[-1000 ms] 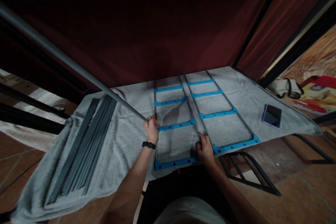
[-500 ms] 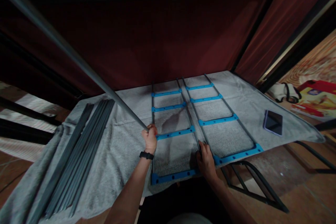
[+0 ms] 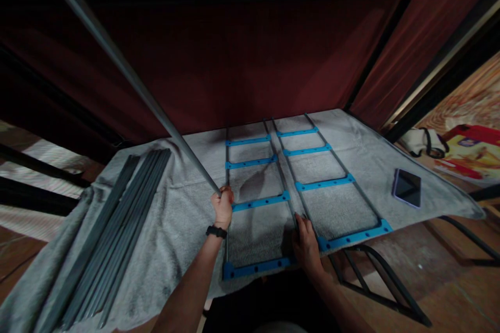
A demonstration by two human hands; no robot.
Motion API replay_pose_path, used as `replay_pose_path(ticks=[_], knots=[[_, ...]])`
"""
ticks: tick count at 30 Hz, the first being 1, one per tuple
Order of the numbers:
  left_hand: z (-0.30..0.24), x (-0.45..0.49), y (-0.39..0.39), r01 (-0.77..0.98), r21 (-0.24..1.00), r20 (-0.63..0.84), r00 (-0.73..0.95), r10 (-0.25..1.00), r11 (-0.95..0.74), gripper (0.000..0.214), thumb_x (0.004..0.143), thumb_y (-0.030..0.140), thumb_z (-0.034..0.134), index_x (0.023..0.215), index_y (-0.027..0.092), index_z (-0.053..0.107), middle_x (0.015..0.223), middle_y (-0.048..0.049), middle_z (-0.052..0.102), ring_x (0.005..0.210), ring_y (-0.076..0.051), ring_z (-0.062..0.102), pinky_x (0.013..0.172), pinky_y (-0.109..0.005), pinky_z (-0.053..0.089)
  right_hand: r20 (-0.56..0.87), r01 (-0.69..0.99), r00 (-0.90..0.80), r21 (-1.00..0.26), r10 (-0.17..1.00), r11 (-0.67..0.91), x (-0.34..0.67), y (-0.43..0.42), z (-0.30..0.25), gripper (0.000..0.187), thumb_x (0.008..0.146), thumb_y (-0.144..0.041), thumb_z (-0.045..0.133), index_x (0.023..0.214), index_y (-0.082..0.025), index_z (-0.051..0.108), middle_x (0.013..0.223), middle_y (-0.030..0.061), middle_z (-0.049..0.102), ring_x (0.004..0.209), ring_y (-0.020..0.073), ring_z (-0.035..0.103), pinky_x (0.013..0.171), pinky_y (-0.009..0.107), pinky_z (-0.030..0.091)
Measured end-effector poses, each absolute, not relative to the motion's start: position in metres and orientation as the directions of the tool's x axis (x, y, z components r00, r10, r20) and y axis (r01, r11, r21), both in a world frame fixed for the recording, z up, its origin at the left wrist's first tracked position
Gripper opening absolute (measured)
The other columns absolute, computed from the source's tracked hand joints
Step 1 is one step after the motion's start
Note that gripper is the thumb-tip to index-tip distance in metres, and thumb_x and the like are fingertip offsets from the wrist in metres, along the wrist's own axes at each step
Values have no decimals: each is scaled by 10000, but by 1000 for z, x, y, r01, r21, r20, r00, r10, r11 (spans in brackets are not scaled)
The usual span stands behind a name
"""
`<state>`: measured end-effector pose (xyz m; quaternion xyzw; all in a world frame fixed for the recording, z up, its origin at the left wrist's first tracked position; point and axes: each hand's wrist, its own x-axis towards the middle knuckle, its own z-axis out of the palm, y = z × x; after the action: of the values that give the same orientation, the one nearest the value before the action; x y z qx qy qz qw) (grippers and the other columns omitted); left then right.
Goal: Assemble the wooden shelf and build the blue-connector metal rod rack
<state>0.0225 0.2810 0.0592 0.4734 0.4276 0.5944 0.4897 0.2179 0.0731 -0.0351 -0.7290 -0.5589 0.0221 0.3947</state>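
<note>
A long gray pole [image 3: 156, 109] slants from the upper left of the frame down to the center, where the person's left hand [image 3: 223, 207] has its fingers closed around the lower end. That hand, with a black wristband [image 3: 216, 231] below it, sits over the left rail of a ladder-like frame [image 3: 261, 201] of gray rails and four blue crossbars, lying at the center. The right hand [image 3: 307, 243], at lower center, rests at the near end of this frame's right rail, its fingers curled over it; whether they close fully around the rail cannot be told. Just beside, right of center, lies a second ladder-like frame [image 3: 325, 183] of the same make. Both lie on a gray cloth-covered tabletop [image 3: 187, 218]. At lower left, a bundle of gray rods [image 3: 117, 239] lies side by side; toward the right edge rests a phone [image 3: 407, 187] in a purple case. A dark red panel [image 3: 250, 62] fills the upper part.
</note>
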Motion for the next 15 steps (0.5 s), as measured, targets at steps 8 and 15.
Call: replay_pose_path(ticks=[8, 15], knots=[[51, 21, 287, -190, 973, 119, -72, 990, -131, 322, 690, 276, 543, 508, 216, 285, 468, 75, 264, 430, -64, 248, 431, -224, 188, 403, 786, 383, -615, 831, -63, 218, 77, -35, 523, 910, -128, 368, 1432, -158, 403, 1133, 148, 558, 1054, 265, 572, 879, 448, 534], [62, 23, 283, -136, 982, 121, -76, 990, -131, 328, 694, 340, 549, 495, 216, 319, 456, 73, 282, 428, -64, 263, 436, -222, 200, 378, 777, 405, -623, 833, -96, 218, 79, -35, 513, 872, -172, 412, 1381, -148, 474, 1135, 141, 568, 1068, 278, 575, 915, 470, 528]])
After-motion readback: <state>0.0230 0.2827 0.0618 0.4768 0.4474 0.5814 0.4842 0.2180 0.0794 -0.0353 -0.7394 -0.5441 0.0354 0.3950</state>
